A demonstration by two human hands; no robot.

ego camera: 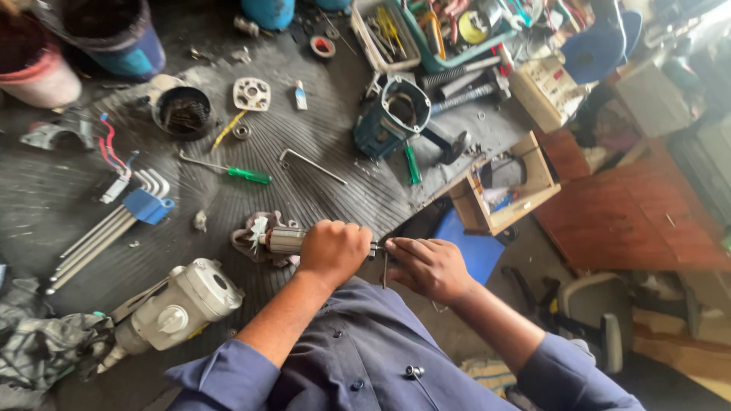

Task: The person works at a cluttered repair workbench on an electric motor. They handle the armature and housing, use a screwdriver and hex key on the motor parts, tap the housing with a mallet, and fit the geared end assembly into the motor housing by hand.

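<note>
Left hand (333, 250) is clenching grey cylindrical motor armature (283, 240), axis running 9-to-3 o'clock; right hand (428, 266) is pinching thin metal tool (384, 270) at its 3 o'clock shaft end.

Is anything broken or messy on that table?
Yes. A blue-green tool housing lies open and empty on the grey mat, its parts scattered about. The left hand grips the motor armature taken out of a tool, while the right hand holds a thin tool at its shaft end.
</note>
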